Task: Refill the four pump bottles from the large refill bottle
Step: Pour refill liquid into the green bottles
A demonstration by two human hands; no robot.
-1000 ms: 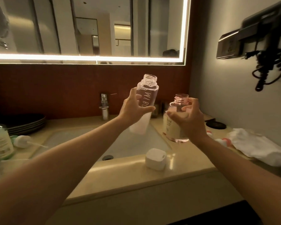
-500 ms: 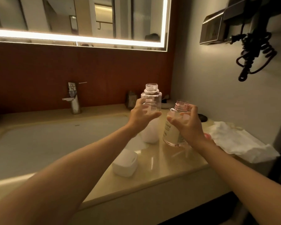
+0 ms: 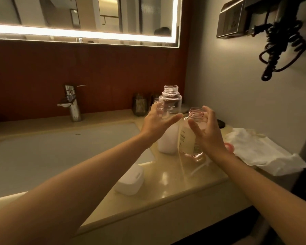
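Fingers (image 3: 153, 112) of the left hand (image 3: 157, 124) are spread and relaxed around the clear bottle (image 3: 170, 103), gripping nothing. Some show through the glass on its far side, and I cannot tell whether they touch it. The right hand (image 3: 208, 137) is likewise loose, its straight fingers (image 3: 208, 113) and thumb flanking the neck of the pink-tinted bottle (image 3: 191, 140) without clasping it.

Both bottles stand upright on the counter (image 3: 166, 183), just beside each other, to the right of the basin (image 3: 60, 147). Each has a bare threaded neck with no pump fitted.

The clear one looks white and opaque in its lower part and see-through above, so it seems partly filled. What the pink one holds is hard to read behind its pale label. Neither the large refill bottle nor the other two pump bottles are in view, so by my reckoning most of the work remains: pouring, topping up and screwing the pumps back on.

The bottles are smooth, rigid cylinders with rounded shoulders, and the clear one carries printed letters. The counter is glossy beige stone that throws back the light.

A white, rounded-square cap (image 3: 131, 179) of matte plastic lies near the front edge. A crumpled white cloth (image 3: 263, 151) lies at the right, near the wall. A chrome tap (image 3: 72, 103) stands behind the basin.
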